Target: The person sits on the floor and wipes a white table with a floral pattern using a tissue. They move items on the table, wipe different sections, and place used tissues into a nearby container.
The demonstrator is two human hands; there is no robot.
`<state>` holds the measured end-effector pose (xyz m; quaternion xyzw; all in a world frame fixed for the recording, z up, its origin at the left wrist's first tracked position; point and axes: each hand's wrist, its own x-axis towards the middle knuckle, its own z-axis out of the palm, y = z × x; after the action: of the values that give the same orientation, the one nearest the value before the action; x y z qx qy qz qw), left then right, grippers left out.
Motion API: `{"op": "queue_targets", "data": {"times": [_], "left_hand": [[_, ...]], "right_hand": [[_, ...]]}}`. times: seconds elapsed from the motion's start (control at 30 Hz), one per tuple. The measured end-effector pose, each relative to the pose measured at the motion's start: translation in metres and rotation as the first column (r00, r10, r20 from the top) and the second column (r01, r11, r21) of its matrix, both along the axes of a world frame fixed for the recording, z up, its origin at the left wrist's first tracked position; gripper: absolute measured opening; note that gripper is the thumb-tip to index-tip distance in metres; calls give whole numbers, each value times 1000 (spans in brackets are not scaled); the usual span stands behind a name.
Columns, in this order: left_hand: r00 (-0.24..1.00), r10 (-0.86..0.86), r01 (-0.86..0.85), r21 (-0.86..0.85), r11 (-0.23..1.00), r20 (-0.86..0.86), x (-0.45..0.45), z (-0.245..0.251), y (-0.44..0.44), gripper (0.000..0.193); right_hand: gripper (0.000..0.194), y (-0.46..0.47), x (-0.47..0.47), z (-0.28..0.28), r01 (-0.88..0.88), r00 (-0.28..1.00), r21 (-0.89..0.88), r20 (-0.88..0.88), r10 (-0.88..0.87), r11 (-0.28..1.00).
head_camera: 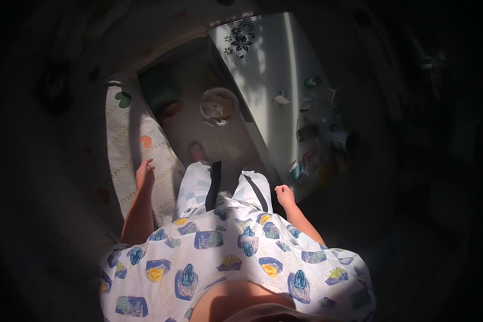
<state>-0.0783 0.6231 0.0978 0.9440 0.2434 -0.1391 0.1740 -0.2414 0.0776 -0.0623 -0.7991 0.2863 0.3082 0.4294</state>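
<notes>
My left hand (pixel 145 174) hangs beside my left leg, in front of a cream quilted cover (pixel 122 153) with heart shapes. Its fingers are loosely bent and somewhat apart, with nothing seen in them. On the other side, my right hand (pixel 285 195) is held curled near the close end of a low glossy table (pixel 257 80). The inside of that hand is hidden, and no object shows in it. Between the cover and the table, one foot (pixel 197 152) shows on the grey floor (pixel 185 129) below my pale trousers (pixel 193 185).
A round waste bin (pixel 219 106) holding crumpled paper stands on the floor ahead. Along the table's right side lie a green can (pixel 312 81), a small white box (pixel 281 99), a blue-and-white container (pixel 295 170) and a larger cylindrical tin (pixel 342 140). A dark green shape (pixel 159 90) sits in shadow.
</notes>
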Motion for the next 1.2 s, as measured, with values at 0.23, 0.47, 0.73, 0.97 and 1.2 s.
{"op": "queue_targets", "data": {"times": [0.23, 0.47, 0.73, 0.97, 1.2], "left_hand": [[914, -363, 395, 203, 896, -180, 90, -85, 60, 27], [813, -542, 555, 3, 832, -214, 191, -301, 80, 42], [441, -790, 890, 320, 324, -426, 225, -512, 130, 35], [468, -567, 733, -60, 677, -678, 264, -515, 143, 49], [792, -418, 412, -114, 904, -446, 250, -411, 90, 44]], "right_hand": [[20, 192, 266, -28, -249, 874, -94, 406, 265, 964], [32, 287, 497, -189, -565, 672, -398, 286, 683, 723], [32, 324, 619, -348, -913, 177, -396, -162, 971, 101], [29, 344, 666, -371, -882, 66, -470, -193, 979, -33], [26, 332, 608, -271, -706, 271, -661, 82, 959, 256]]}}
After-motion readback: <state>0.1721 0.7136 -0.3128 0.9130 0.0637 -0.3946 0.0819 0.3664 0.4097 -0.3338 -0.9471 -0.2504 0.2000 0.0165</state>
